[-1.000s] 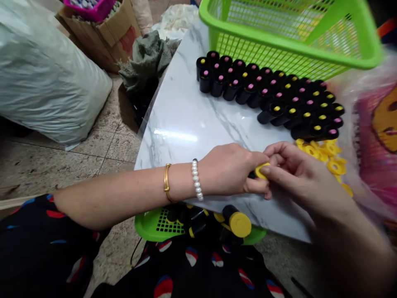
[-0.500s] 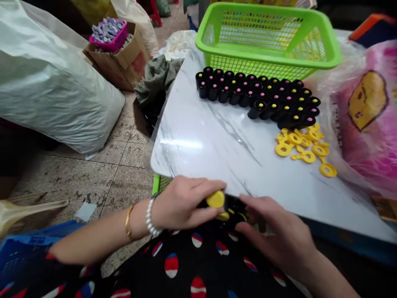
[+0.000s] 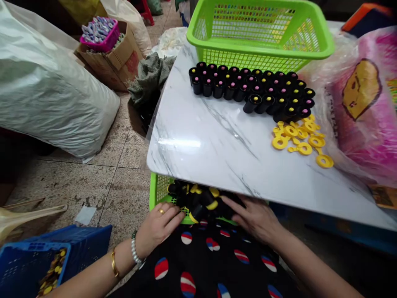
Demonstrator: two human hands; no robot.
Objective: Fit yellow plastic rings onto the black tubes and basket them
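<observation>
My left hand (image 3: 163,223) lies over the near left rim of a green mesh basket (image 3: 153,194) in my lap, fingers stretched out. In that basket are several black cylindrical pieces with yellow ends (image 3: 200,211), jumbled together. My right hand (image 3: 256,217) reaches over the basket's right side with its index finger extended towards these pieces; its other fingers are partly hidden. On the table stand rows of black cylinders (image 3: 231,89) with small yellow or pink tips. Beside them lies a loose pile of yellow plastic rings with tabs (image 3: 305,148).
A large green basket (image 3: 260,49) stands at the back of the marble-patterned table (image 3: 198,136). A pink plastic bag (image 3: 359,107) lies at right. On the floor at left are a white sack (image 3: 56,87), a blue crate (image 3: 89,244) and a cardboard box (image 3: 116,66).
The black piece with a yellow end has left my left hand. That hand has moved left and down to the basket's rim, uncovering the contents. The view has shifted slightly.
</observation>
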